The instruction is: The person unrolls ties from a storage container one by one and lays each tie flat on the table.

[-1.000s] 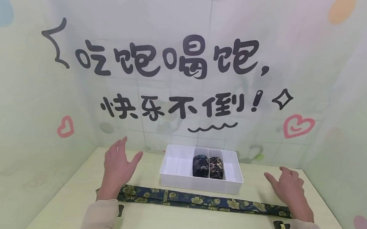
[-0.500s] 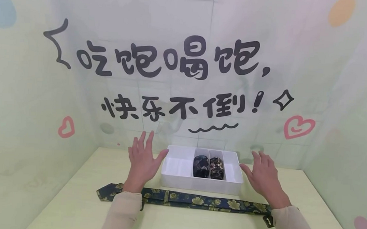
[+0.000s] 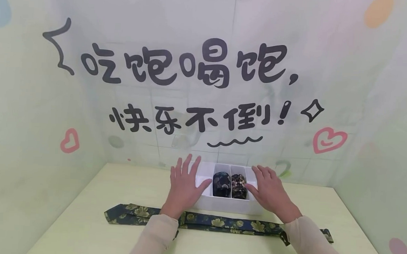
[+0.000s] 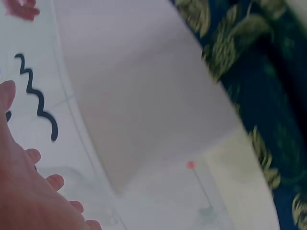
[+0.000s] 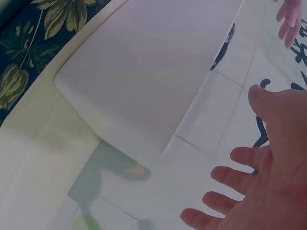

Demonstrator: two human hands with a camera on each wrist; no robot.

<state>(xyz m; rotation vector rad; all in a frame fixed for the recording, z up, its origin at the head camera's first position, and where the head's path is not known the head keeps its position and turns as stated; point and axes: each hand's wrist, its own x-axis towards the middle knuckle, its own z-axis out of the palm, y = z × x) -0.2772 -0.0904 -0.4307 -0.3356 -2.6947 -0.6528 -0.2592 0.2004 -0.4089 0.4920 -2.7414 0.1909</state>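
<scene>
Over the left part of a white divided box, my left hand is spread with its fingers up. My right hand hovers over the box's right end, fingers parted, and neither hand holds anything. Two dark floral rolled cloths, the left one and the right one, sit in separate middle compartments. In front of the box, a navy necktie with yellow-green flowers lies lengthwise, partly hidden by my forearms. The left wrist view shows the box wall beside the necktie.
The pale wooden table is enclosed by light printed walls. The back wall carries large black lettering and stands close behind the box. A small dark strap piece shows by my right sleeve.
Both hands have moved inward from the sides of the table, now overlapping the two ends of the box in the head view. Box, rolled cloths and necktie have stayed put.
</scene>
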